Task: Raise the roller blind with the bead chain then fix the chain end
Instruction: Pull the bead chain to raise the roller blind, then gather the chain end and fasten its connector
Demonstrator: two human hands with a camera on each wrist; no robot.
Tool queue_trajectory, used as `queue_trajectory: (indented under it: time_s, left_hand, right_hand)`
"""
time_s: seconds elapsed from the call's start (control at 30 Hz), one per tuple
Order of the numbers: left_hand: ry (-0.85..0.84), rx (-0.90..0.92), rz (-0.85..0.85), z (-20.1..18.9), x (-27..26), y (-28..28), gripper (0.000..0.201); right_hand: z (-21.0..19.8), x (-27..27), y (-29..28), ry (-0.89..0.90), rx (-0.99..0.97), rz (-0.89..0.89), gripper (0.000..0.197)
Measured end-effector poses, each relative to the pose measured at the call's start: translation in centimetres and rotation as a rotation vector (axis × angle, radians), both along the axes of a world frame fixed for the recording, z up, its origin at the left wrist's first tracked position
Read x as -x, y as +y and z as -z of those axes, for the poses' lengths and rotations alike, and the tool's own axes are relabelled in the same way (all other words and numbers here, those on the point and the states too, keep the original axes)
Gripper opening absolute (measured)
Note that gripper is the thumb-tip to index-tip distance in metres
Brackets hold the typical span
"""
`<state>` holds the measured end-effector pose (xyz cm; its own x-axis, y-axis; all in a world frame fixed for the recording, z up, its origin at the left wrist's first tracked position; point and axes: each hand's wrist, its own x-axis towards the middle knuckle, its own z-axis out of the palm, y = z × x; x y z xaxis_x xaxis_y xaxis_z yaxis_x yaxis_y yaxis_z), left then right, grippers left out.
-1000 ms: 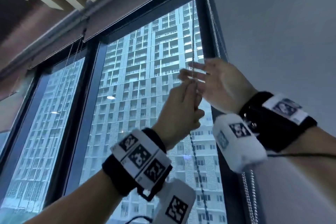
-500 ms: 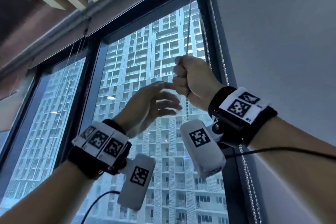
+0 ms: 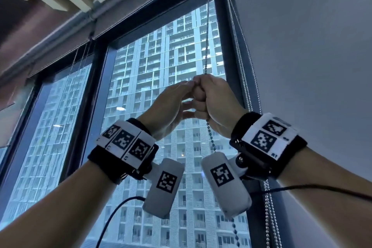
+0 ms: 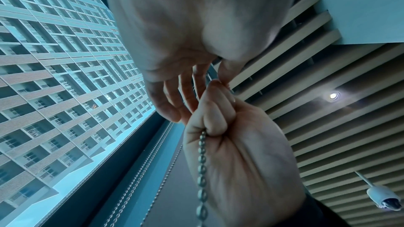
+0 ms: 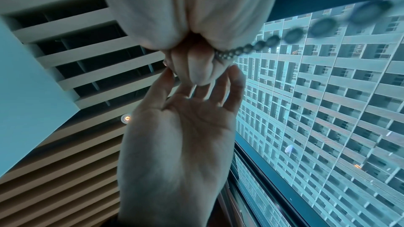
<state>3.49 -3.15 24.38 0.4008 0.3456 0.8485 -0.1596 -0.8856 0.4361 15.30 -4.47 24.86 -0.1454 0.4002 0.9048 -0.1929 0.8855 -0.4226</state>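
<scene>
No writing reads — only square coded markers on the wristbands (image 3: 263, 137). The right hand (image 3: 216, 102) fists the bead chain (image 3: 206, 50); the left hand (image 3: 167, 106), fingers straight, touches that fist.

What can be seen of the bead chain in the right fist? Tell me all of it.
The bead chain is a string of small silvery, metal-looking beads. It runs taut from above the frame down in front of the window into the right hand, whose curled fingers grip it, then leaves the fist's underside and hangs past the wrist. The left hand, fingers straight, touches the fist at its top; whether it touches the chain cannot be told. More chains hang apart along the frame.
</scene>
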Motion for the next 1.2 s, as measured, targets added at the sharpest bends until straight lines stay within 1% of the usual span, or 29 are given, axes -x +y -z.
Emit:
queue_trajectory:
  time_s: [0.13,0.17,0.2,0.23,0.3,0.33,0.37,0.4,0.43,0.47,0.5,0.57,0.6,0.63,0.67,0.73,0.8,0.87,0.97,1.07,1.13,1.17,1.2]
  left_hand:
    - [-0.017,0.052,0.010,0.3,-0.2,0.2,0.032]
    - [-0.020,0.074,0.012,0.4,-0.2,0.3,0.034]
    - [-0.020,0.107,0.023,0.5,-0.3,0.3,0.038]
    - [-0.017,0.148,0.043,0.6,-0.5,0.3,0.042]
    - [0.009,0.216,0.070,0.6,-1.0,0.3,0.048]
    - [0.029,0.227,0.067,0.5,-1.3,0.3,0.044]
    - [0.044,0.229,0.070,0.3,-1.5,0.3,0.035]
    - [0.048,0.238,0.085,0.2,-1.7,0.2,0.026]
    - [0.041,0.251,0.117,0.2,-1.8,0.2,0.019]
    - [0.026,0.266,0.164,0.1,-1.8,0.2,0.017]
    - [0.010,0.287,0.215,0.2,-1.8,0.2,0.018]
    - [-0.002,0.318,0.269,0.9,-1.6,0.4,0.021]
    - [0.007,0.314,0.242,1.5,-1.6,0.7,0.023]
    - [0.025,0.300,0.197,2.0,-1.6,1.1,0.026]
    - [0.049,0.285,0.150,2.6,-1.6,1.6,0.028]
    - [0.076,0.261,0.057,3.8,-1.5,2.5,0.031]
    - [0.076,0.251,-0.017,4.7,-1.5,3.2,0.030]
    - [0.060,0.263,-0.055,5.4,-1.4,3.7,0.029]
    - [0.027,0.273,-0.072,5.9,-1.2,4.3,0.031]
    - [0.019,0.276,-0.077,6.1,-1.1,4.6,0.029]
    - [0.042,0.285,-0.078,6.7,-1.4,4.9,0.028]
    - [0.060,0.302,-0.076,7.2,-1.6,5.1,0.028]
    - [0.082,0.324,-0.080,7.8,-1.8,5.3,0.029]
  right_hand:
    - [0.1,0.2,0.2,-0.008,-0.001,0.039,0.034]
    - [0.2,0.1,0.3,-0.026,-0.007,0.072,0.035]
    - [0.3,-0.1,0.4,-0.070,-0.026,0.146,0.036]
    - [0.6,-0.4,0.3,-0.151,-0.062,0.267,0.038]
    - [2.2,-1.3,-0.1,-0.422,-0.153,0.589,0.036]
    - [3.3,-1.9,-0.3,-0.551,-0.191,0.749,0.035]
    - [4.6,-2.7,-0.3,-0.627,-0.219,0.899,0.033]
    - [5.9,-3.8,0.0,-0.612,-0.235,1.020,0.030]
    - [7.1,-5.1,0.4,-0.512,-0.230,1.097,0.026]
    - [8.2,-6.6,0.9,-0.382,-0.193,1.118,0.027]
    - [9.1,-7.8,1.1,-0.274,-0.127,1.079,0.040]
    - [10.6,-9.8,2.3,-0.111,-0.014,0.918,0.078]
    - [11.1,-10.5,3.3,-0.032,0.004,0.885,0.089]
    - [11.5,-10.9,4.3,0.022,0.009,0.909,0.091]
    - [11.9,-11.3,5.1,0.047,0.010,0.970,0.087]
    - [12.1,-11.6,6.3,0.052,0.055,1.104,0.070]
    - [12.1,-11.8,7.0,0.070,0.145,1.142,0.064]
    - [12.2,-11.9,7.5,0.086,0.233,1.093,0.062]
    - [12.7,-11.8,8.1,0.048,0.333,1.013,0.054]
    - [13.4,-11.1,8.1,0.024,0.388,0.839,0.039]
    - [13.8,-10.3,7.7,0.012,0.398,0.759,0.029]
    - [14.1,-9.9,7.4,-0.007,0.402,0.703,0.029]
    - [14.4,-9.3,7.0,-0.041,0.408,0.612,0.033]
